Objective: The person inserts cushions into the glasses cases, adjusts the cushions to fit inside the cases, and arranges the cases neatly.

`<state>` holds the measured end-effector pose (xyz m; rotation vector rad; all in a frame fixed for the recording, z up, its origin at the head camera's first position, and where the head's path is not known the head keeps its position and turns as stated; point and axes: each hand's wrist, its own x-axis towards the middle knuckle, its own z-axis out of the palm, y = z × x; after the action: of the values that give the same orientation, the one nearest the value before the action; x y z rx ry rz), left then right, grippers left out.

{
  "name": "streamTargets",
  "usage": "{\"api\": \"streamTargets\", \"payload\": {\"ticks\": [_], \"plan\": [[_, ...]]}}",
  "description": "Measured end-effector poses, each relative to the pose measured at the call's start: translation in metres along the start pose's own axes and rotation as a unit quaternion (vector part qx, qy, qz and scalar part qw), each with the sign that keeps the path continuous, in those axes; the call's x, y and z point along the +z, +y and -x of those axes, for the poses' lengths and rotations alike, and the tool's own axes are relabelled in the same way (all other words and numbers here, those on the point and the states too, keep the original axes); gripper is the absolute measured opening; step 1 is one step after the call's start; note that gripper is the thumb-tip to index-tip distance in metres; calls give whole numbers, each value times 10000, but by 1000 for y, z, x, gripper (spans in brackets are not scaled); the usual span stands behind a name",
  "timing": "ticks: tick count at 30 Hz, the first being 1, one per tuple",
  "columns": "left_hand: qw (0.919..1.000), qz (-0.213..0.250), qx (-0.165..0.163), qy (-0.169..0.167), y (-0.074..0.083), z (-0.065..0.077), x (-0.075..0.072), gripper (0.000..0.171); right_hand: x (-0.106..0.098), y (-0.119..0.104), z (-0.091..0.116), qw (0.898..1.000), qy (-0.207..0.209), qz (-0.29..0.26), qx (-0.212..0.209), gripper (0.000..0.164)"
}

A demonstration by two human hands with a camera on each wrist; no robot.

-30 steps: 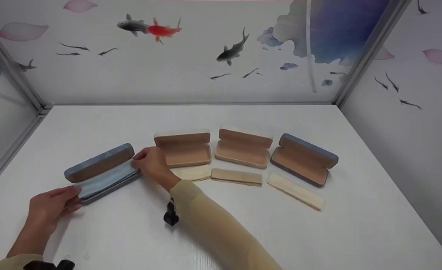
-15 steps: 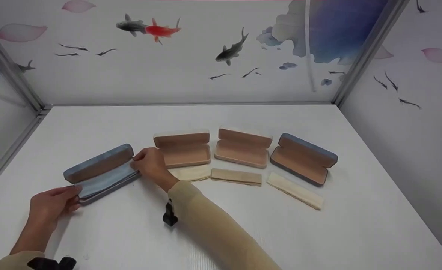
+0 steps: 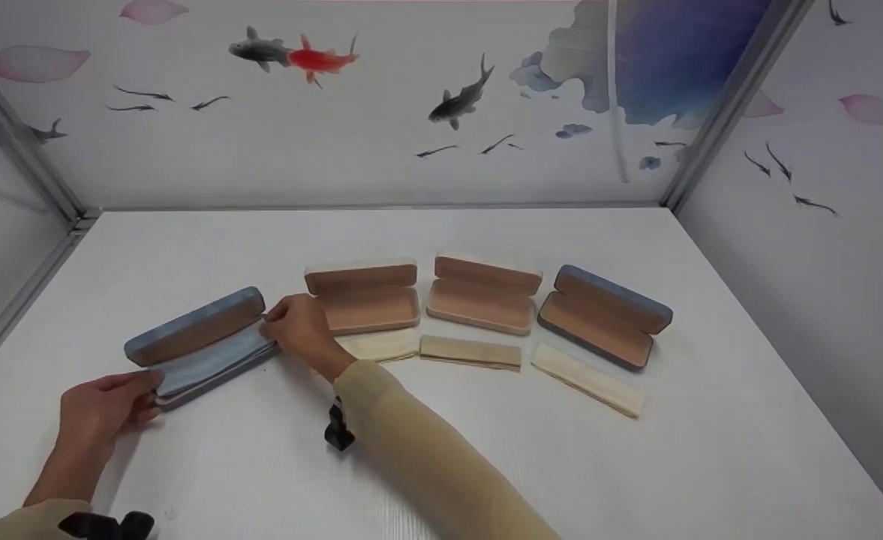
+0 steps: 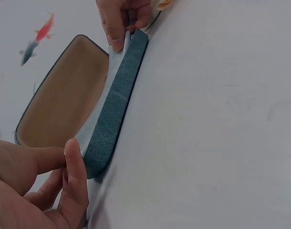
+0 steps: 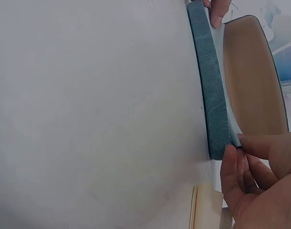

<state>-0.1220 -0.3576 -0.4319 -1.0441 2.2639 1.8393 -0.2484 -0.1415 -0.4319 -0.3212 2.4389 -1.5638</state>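
Observation:
At the left of the head view, a blue glasses case [image 3: 223, 381] lies open with its tan-lined lid [image 3: 197, 330] raised at the back. A folded light blue cleaning cloth [image 3: 212, 360] lies along its lower half. My left hand [image 3: 98, 409] pinches the cloth's left end at the case's corner, the other fingers beside the case's end. At the opposite end, my right hand [image 3: 302, 330] pinches the cloth between thumb and fingers. In the right wrist view, the fingertips [image 5: 230, 155] touch the case's end. The left wrist view shows the case's blue front wall [image 4: 114, 105].
Right of my right hand stand a white-edged open case [image 3: 373, 319], a second pale one [image 3: 482, 307] and a blue one [image 3: 599, 330]. Before them lie a cream cloth [image 3: 385, 346], partly behind my wrist, a beige cloth [image 3: 471, 352] and another cream cloth [image 3: 587, 381].
My left hand's lower fingers have drawn in slightly against the case's end. Both hands keep their pinch on the cloth, and the head view has shifted a little.

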Motion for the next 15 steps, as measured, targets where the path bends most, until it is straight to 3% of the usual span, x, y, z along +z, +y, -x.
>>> {"api": "streamTargets", "payload": {"ticks": [6, 15], "plan": [[9999, 117, 56, -69, -4, 1, -1, 49, 3, 0, -2, 9994, 40, 328, 84, 4], [9991, -364, 203, 113, -5, 3, 0, 61, 3, -3, -2, 9990, -18, 377, 218, 4]]}}
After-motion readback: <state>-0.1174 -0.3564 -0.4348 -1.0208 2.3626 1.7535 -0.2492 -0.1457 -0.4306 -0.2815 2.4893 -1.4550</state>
